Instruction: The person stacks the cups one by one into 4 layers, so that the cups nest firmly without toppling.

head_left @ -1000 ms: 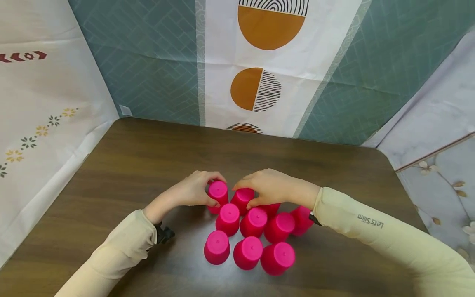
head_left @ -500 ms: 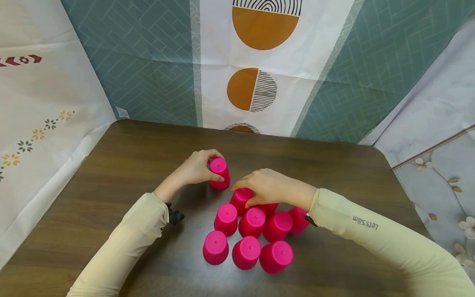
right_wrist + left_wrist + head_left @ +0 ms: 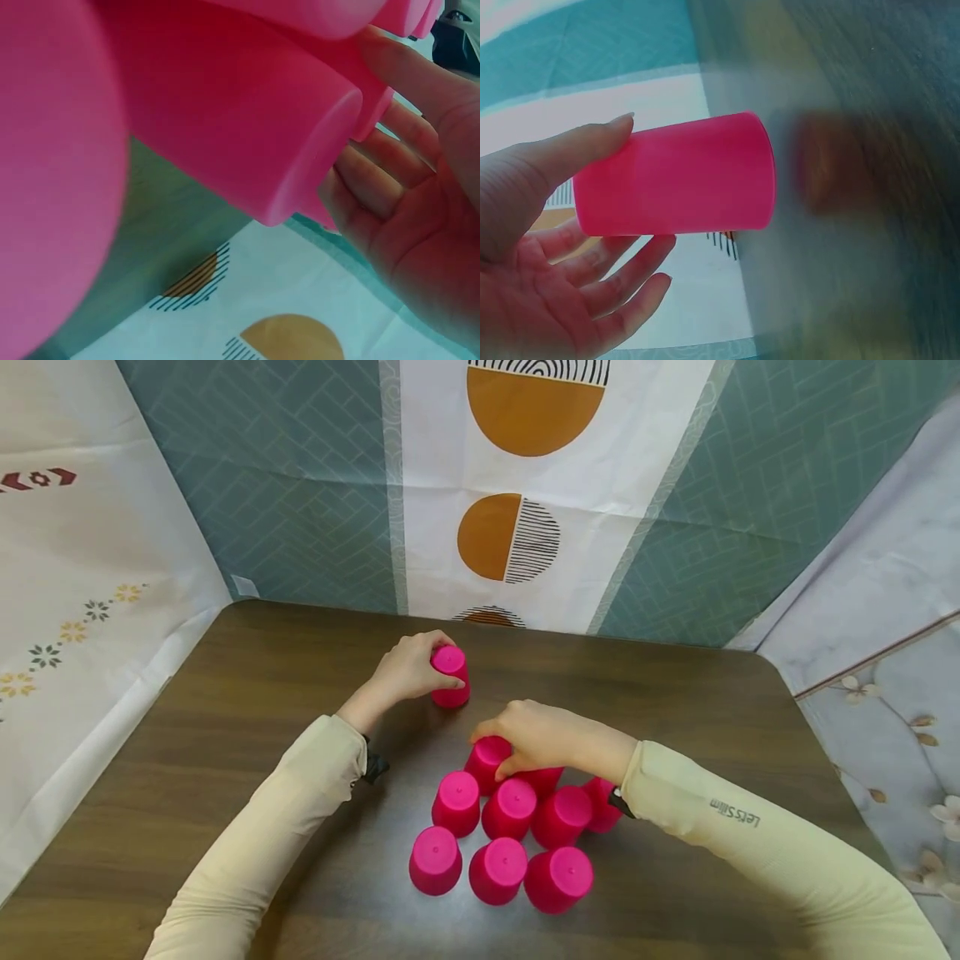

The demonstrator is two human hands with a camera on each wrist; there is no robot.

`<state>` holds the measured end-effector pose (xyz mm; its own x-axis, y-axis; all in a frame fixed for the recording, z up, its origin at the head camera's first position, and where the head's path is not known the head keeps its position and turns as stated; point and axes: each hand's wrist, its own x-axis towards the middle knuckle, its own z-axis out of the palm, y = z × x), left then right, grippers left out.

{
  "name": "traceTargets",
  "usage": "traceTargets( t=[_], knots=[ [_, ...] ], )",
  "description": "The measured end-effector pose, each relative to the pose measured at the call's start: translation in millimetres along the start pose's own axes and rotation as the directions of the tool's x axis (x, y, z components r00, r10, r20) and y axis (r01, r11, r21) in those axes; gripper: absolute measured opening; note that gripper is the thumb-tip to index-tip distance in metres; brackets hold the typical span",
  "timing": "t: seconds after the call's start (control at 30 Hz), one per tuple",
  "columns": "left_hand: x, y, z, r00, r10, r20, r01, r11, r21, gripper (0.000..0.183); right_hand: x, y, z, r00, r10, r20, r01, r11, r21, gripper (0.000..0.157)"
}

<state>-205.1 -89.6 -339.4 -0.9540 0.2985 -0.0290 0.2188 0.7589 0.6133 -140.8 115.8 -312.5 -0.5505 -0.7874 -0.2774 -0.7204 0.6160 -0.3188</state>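
My left hand [image 3: 412, 667] grips an upside-down pink plastic cup [image 3: 454, 694] between thumb and fingers, toward the back of the table. In the left wrist view, a narrow gap shows between the rim of this cup [image 3: 682, 180] and its reflection on the wood. Lower and to the right, my right hand [image 3: 542, 737] holds another pink cup [image 3: 482, 765], thumb on the near side and fingertips over the far edge. Several more upturned pink cups [image 3: 457, 806] stand close in front of and under that hand; a few are partly hidden by it.
In the front row stand three pink cups, the left one [image 3: 435, 860] slightly apart. Everything rests on a dark wooden table [image 3: 330, 877]. A patterned cloth [image 3: 330, 502] hangs along its back edge, with light cloths at both sides.
My left hand has carried its cup away from the group, toward the back of the table and slightly right. The right hand has stayed at its cup, and the other cups stand as before.
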Motion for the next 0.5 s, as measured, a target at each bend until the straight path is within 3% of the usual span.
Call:
traceTargets(
  t=[0.23,0.5],
  knots=[
    [8.4,-4.2,7.1,0.999,-0.031,0.023,0.031,0.999,0.013,0.057,1.4,-3.6,-0.4,1.000,0.026,0.013,-0.026,1.000,-0.009,0.056],
    [12.2,-0.7,10.9,0.999,-0.022,0.030,0.020,0.999,0.045,0.057,0.6,-4.4,-3.0,0.999,0.042,0.025,-0.041,0.998,-0.038,0.056]
  ],
)
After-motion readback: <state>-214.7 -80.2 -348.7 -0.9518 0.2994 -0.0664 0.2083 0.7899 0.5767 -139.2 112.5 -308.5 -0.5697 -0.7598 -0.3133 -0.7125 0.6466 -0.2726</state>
